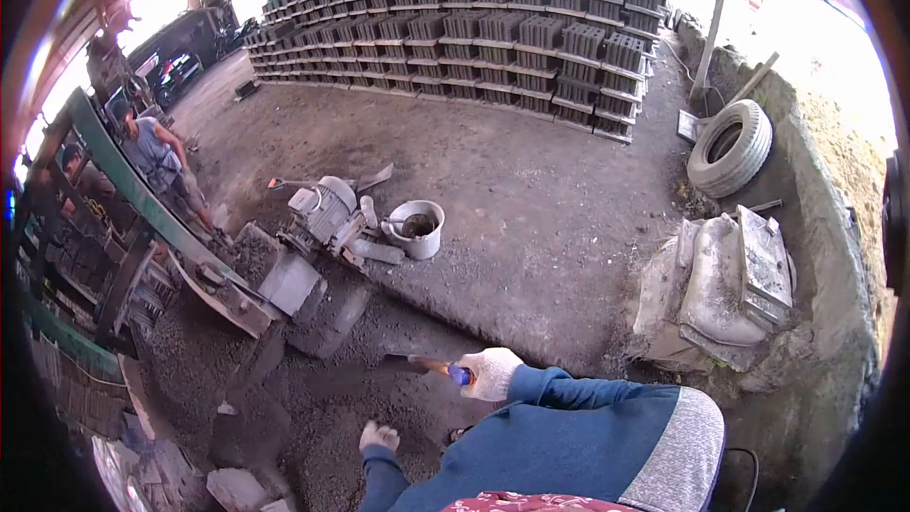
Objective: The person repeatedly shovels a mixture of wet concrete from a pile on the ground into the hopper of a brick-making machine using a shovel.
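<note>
My right hand [492, 374], in a pale glove, is wrapped round the blue-ended handle of a tool [434, 364]. The tool has a wooden shaft and a dark end pointing left, held above dark loose gravel [351, 417]. Lower and to the left is my left hand [379, 436], also gloved, with its fingers curled over the gravel. Whether it holds anything is too small to tell.
Stacked grey blocks [455, 38] fill the back. A motor [327, 209] and a white bucket [417, 229] stand ahead. Two people work by a green-framed machine [142, 194] at left. At right are a tire [730, 149] and filled sacks [716, 280].
</note>
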